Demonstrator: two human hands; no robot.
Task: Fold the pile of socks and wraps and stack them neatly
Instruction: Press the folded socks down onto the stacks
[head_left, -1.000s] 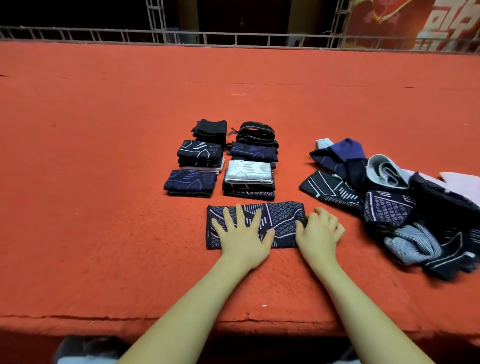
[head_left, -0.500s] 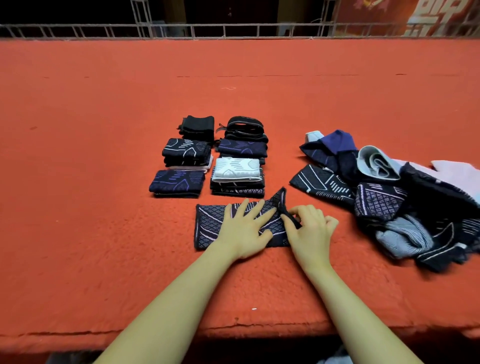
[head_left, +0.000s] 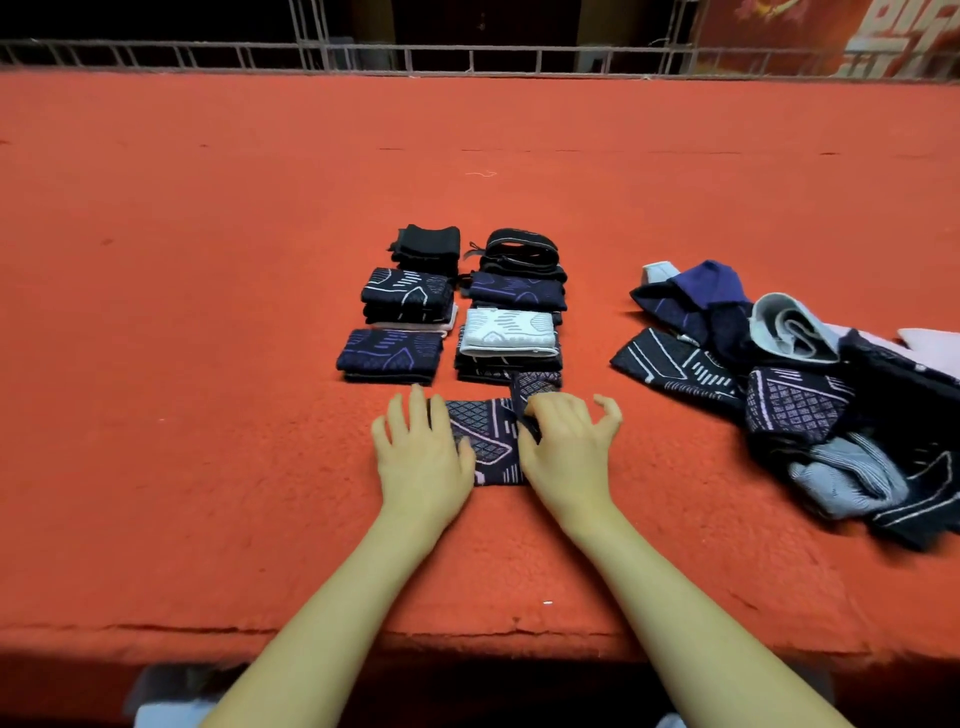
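Your left hand (head_left: 421, 457) lay flat with straight fingers on the left end of the patterned dark sock (head_left: 485, 441), which sat on the red felt table (head_left: 208, 364) just in front of the folded stacks (head_left: 452, 312). Your right hand (head_left: 566, 447) pinched that sock's right end, lifted and turned over toward the middle. To the sock's right, well apart, the unfolded pile (head_left: 810, 395) lay loose.

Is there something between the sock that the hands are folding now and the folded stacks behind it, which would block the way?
Nothing visible blocks it. The patterned sock lies directly before the folded stacks, with only bare red felt around. The unfolded pile stays far right.
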